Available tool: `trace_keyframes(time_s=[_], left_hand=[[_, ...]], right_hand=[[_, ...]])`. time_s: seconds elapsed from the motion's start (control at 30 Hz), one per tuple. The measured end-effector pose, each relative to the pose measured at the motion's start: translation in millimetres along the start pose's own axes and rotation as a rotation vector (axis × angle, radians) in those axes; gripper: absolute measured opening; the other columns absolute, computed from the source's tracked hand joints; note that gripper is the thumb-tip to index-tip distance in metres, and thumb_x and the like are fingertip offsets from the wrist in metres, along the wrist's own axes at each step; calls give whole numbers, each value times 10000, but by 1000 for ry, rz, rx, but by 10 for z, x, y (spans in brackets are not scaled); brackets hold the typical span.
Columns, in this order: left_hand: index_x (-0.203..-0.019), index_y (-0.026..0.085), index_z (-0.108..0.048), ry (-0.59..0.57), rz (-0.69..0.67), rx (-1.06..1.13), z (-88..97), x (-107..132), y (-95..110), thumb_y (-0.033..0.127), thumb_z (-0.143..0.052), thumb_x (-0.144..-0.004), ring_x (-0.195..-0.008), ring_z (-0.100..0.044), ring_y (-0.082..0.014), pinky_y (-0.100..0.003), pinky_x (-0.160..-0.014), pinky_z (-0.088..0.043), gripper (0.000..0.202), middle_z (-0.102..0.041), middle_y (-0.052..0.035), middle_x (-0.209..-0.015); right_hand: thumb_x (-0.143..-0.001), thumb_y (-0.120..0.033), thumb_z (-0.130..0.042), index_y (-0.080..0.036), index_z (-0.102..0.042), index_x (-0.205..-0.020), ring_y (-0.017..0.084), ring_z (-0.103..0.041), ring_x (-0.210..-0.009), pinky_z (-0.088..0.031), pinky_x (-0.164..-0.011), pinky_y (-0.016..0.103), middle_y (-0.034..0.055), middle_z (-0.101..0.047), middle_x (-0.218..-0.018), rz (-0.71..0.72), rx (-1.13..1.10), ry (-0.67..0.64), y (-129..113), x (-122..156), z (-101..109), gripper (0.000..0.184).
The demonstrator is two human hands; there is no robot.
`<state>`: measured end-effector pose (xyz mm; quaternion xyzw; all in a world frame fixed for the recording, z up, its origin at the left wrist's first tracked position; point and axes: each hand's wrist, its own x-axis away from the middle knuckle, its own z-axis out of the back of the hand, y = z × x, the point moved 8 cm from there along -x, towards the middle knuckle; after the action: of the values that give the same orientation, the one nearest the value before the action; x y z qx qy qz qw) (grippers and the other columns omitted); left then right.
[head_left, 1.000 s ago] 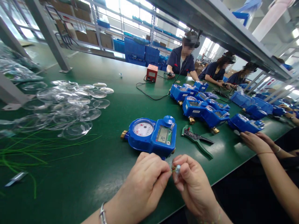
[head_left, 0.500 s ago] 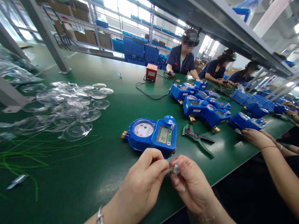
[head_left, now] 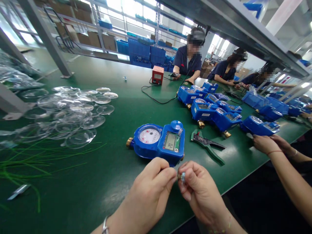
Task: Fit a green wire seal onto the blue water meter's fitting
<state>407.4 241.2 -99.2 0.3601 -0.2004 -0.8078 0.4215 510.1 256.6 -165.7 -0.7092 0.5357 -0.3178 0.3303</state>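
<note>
My right hand (head_left: 202,188) is closed, with a small light-blue clear piece (head_left: 183,177) pinched between thumb and fingers. Close beside it, my left hand (head_left: 151,191) makes a pinch, its fingertips almost meeting the piece; whatever they grip is too small to make out. Just beyond both hands lies a blue water meter (head_left: 146,152) with a round dial, a small display and its little round lid raised. Brass fittings stick out at its ends. To its right rests a green-handled wire stripper (head_left: 207,146).
Clear round discs (head_left: 80,138) are heaped on the left, beside thin green wires (head_left: 26,162). Several blue meters (head_left: 204,110) stand on the right. A red box (head_left: 157,75) with a cable sits farther back. A co-worker's hands (head_left: 265,144) touch a meter at right.
My hands stay nearly in place, with a slightly wider gap between their fingertips. Across the table, a co-worker's hand has shifted inward.
</note>
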Motion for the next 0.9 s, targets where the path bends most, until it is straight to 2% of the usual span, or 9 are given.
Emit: trace_keyframes(time_s=[0.1,0.17,0.23,0.3,0.4,0.53,0.67,0.8,0.9], left_hand=[[-830,196,-552,28,30,46,35,-9,-20,113,-427,-889,-749,-504,-111,-210,-680,-447,162,-503,-10,-831],[-818,197,-549,53,52,83,62,-8,-46,122,-447,-885,-752,-510,-110,-209,-684,-447,143,-511,-5,-824],[-809,200,-549,57,63,132,66,-5,-69,129,-455,-885,-757,-521,-109,-210,-687,-448,140,-527,1,-818],[-810,212,-547,41,105,195,46,0,-121,147,-468,-885,-736,-533,-102,-206,-674,-450,126,-548,17,-798],[-878,233,-533,32,246,357,3,14,-261,205,-521,-873,-679,-557,-88,-192,-627,-463,31,-573,47,-769],[-933,230,-547,-59,332,581,-89,2,-323,249,-565,-847,-666,-588,-98,-200,-612,-490,89,-598,48,-755],[-935,226,-601,-74,376,577,-67,-23,-335,234,-629,-798,-677,-585,-104,-203,-619,-485,139,-624,37,-778],[-876,245,-653,-77,348,517,-22,-53,-287,244,-617,-813,-724,-576,-103,-198,-667,-458,74,-629,41,-803],[-846,236,-653,-62,382,562,-14,-50,-303,274,-601,-828,-733,-558,-101,-193,-673,-440,67,-617,42,-801]], right_hand=[[-773,-368,-685,-156,-664,-851,70,-512,-538,-404,-489,172,9,-584,-673,39,37,-36,-43,34,-19,227],[-781,-310,-682,-181,-677,-956,101,-573,-673,-472,-628,222,27,-591,-839,98,120,-67,-99,76,-34,218],[-788,-238,-671,-218,-668,-1026,124,-590,-768,-488,-721,259,31,-566,-965,141,206,-90,-144,118,-46,239],[-797,-208,-655,-243,-663,-1049,128,-593,-777,-497,-719,268,31,-557,-1002,168,280,-107,-183,145,-60,255],[-823,-218,-624,-262,-663,-1054,119,-595,-731,-503,-670,259,31,-573,-988,160,381,-122,-226,142,-94,239],[-833,-229,-613,-263,-666,-1040,120,-592,-727,-504,-669,260,33,-588,-966,157,513,-152,-281,119,-164,217],[-821,-228,-632,-261,-624,-1061,129,-598,-768,-506,-691,258,26,-613,-934,183,496,-101,-311,119,-141,243],[-775,-228,-687,-263,-579,-1063,120,-599,-747,-508,-663,240,15,-624,-921,162,393,-91,-234,112,-83,310],[-796,-217,-656,-262,-547,-1104,142,-600,-780,-518,-669,266,24,-607,-939,297,537,-103,-253,122,-76,330]])
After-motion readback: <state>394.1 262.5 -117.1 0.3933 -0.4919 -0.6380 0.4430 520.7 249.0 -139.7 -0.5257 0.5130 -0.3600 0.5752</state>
